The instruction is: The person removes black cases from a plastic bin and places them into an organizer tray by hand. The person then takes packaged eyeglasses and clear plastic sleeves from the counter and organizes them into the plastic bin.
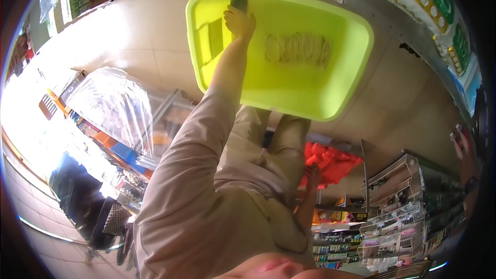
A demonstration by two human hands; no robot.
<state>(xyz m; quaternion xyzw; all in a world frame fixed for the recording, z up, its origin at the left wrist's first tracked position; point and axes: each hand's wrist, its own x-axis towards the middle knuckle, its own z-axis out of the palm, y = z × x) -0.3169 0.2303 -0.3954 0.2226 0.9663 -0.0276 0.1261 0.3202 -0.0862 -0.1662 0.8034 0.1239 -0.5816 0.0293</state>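
Inside a lime-green plastic tub (289,85), my left hand (239,22) reaches to the far left corner. Its fingers are closed around a small dark object (239,4) against the tub wall. Several curved, pale brown marks or strips show on the tub's bottom. My right hand (312,174) hangs low beside my right leg, next to a bright red bundle (330,164). Its fingers are too small and shaded to make out, and whether it grips the bundle is unclear.
Clear plastic wrapping (111,103) covers goods at the left. Wire racks (395,217) with small goods stand at lower right. Green and white packages (434,0) lie at upper right. Another person's hand (463,145) shows at the right edge.
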